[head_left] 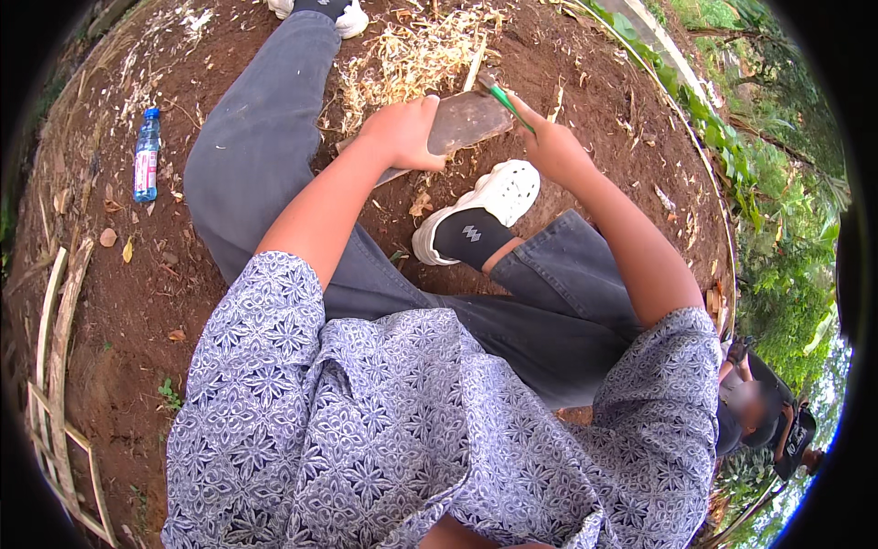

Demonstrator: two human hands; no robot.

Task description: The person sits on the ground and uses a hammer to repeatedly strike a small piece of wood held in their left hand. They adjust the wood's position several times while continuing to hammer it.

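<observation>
My left hand grips a dark, flat board near its middle, thumb on the near side and fingers over the far side. The board lies aslant above the ground between my legs. My right hand is closed round a slim green-handled tool. Its grey-brown head points up and left, over the board's far right corner. I cannot make out what kind of tool it is. Just beyond the head, a thin pale wood strip lies on the ground.
Wood shavings are heaped beyond the board. My white clog is close on its near side. A blue-capped bottle stands or lies at left, and long wooden strips lie farther left. People are at far right.
</observation>
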